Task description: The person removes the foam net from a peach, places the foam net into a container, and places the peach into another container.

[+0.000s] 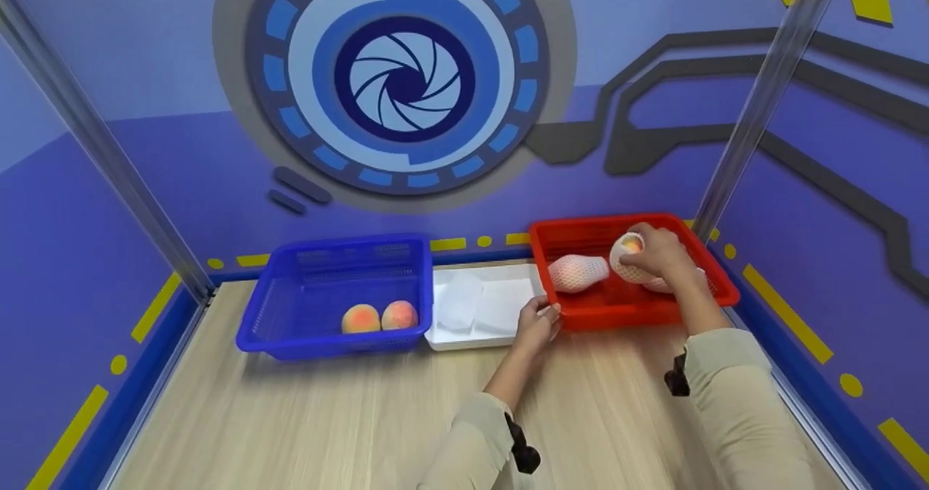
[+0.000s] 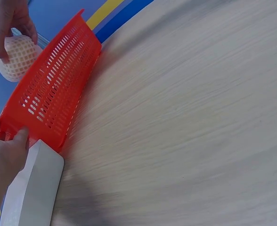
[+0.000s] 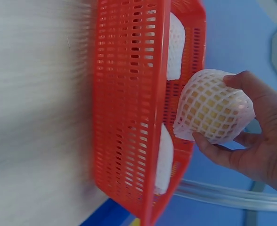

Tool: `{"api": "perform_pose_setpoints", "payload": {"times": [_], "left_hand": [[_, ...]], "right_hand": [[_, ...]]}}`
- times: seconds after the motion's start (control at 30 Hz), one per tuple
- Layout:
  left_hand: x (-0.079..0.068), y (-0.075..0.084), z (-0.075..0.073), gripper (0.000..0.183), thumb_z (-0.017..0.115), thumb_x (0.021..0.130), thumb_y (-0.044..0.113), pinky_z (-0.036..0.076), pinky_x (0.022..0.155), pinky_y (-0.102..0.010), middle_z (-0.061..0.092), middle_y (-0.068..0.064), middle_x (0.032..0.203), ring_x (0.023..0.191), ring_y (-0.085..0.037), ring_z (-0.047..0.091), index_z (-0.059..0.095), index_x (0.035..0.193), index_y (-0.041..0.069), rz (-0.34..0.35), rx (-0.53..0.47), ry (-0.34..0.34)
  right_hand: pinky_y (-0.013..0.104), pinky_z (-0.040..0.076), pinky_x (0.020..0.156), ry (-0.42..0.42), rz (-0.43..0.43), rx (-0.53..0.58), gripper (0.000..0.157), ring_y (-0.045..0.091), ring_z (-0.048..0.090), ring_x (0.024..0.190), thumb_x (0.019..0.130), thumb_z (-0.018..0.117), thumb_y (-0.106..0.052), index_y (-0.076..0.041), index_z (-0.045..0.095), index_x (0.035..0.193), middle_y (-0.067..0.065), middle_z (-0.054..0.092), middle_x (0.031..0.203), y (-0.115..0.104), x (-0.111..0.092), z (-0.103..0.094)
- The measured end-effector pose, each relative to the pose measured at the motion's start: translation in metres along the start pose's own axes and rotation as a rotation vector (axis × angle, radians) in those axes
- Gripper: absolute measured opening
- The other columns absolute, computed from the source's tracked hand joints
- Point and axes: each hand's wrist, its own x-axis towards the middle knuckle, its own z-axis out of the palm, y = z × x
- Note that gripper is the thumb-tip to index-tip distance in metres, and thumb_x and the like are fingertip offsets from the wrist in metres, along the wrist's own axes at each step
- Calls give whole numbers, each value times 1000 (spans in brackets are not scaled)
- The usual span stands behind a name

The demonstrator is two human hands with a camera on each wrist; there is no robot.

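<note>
Over the red basket (image 1: 617,319), my right hand (image 1: 659,250) grips a peach in a white foam net (image 3: 214,106), its thumb and fingers spread round the net. Through the net's open end a bit of orange-yellow skin shows in the head view. My left hand (image 1: 538,324) holds the basket's front left corner, thumb and finger at the rim in the left wrist view. Inside the basket lie another netted fruit (image 1: 578,273) at the left and a netted one (image 1: 659,285) at the right, partly hidden by my right hand.
Between the baskets stands a shallow white tray (image 1: 485,343) with folded white foam pieces (image 1: 460,303) in it. On the left, a blue basket (image 1: 330,346) holds two bare peaches (image 1: 361,319). Purple panel walls (image 1: 493,214) rise behind the wooden table (image 1: 326,410) and at both sides.
</note>
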Motion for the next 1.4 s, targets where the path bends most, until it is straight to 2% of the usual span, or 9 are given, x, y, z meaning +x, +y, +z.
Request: {"api": "perform_pose_setpoints", "payload": {"times": [0.1, 0.3, 0.4, 0.67, 0.77, 0.87, 0.93, 1.1, 1.4], "left_hand": [[2, 0, 0, 29, 56, 97, -2, 58, 88, -37, 59, -13, 111, 93, -20, 61, 52, 124, -14, 5, -1, -3], [1, 0, 2, 28, 53, 99, -3, 57, 89, -38, 58, -20, 117, 92, -18, 60, 50, 124, -15, 16, 4, 1], [-1, 3, 6, 25, 54, 98, -5, 57, 82, -33, 58, -21, 116, 89, -18, 59, 51, 121, -15, 40, 27, 14], [-5, 11, 6, 11, 61, 96, -5, 57, 66, -28, 64, -12, 93, 71, -14, 56, 61, 104, -12, 101, 217, 81], [-8, 14, 1, 11, 61, 94, -3, 57, 68, -27, 67, -12, 93, 75, -15, 62, 64, 103, -9, 164, 392, 82], [-13, 18, -8, 16, 60, 93, -1, 58, 79, -29, 71, -16, 102, 88, -21, 69, 65, 106, -8, 251, 568, 61], [-17, 22, -16, 18, 59, 93, 1, 57, 85, -31, 70, -19, 108, 96, -25, 70, 65, 109, -7, 297, 640, 33], [-33, 32, -46, 21, 57, 93, 1, 58, 86, -34, 68, -23, 115, 99, -28, 70, 65, 111, -5, 347, 697, -33], [-61, 49, -107, 21, 56, 93, -3, 58, 86, -38, 67, -17, 114, 100, -29, 67, 65, 111, -5, 453, 801, -40]], "right_hand": [[63, 47, 99, 26, -21, -20, 68, 44, 48, 113, 90, 76, -29, -2, 45, 144, 28, 49, 128, -6, -4, -3], [60, 50, 92, 75, -111, -51, 62, 42, 53, 107, 88, 77, -28, -3, 52, 138, 27, 54, 122, -19, -17, -1], [59, 51, 88, 102, -160, -65, 58, 42, 56, 103, 85, 78, -27, -4, 56, 133, 27, 56, 118, -26, -23, 0], [55, 52, 82, 128, -255, -62, 55, 38, 59, 99, 81, 81, -23, -5, 61, 129, 24, 62, 112, -43, -37, 11], [52, 53, 81, 126, -304, -62, 55, 37, 60, 97, 79, 82, -22, -4, 62, 127, 23, 63, 110, -49, -44, 17], [51, 54, 80, 126, -344, -68, 53, 35, 60, 96, 79, 81, -21, -4, 63, 126, 22, 65, 110, -53, -50, 21], [50, 54, 81, 121, -351, -63, 53, 34, 60, 97, 79, 82, -21, -4, 64, 126, 21, 66, 111, -56, -55, 24], [47, 53, 83, 72, -338, -38, 56, 31, 59, 98, 81, 81, -24, -7, 62, 131, 17, 66, 115, -60, -62, 33], [44, 56, 82, 37, -366, 22, 54, 26, 61, 93, 81, 80, -25, -10, 63, 131, 11, 68, 109, -70, -72, 58]]}}
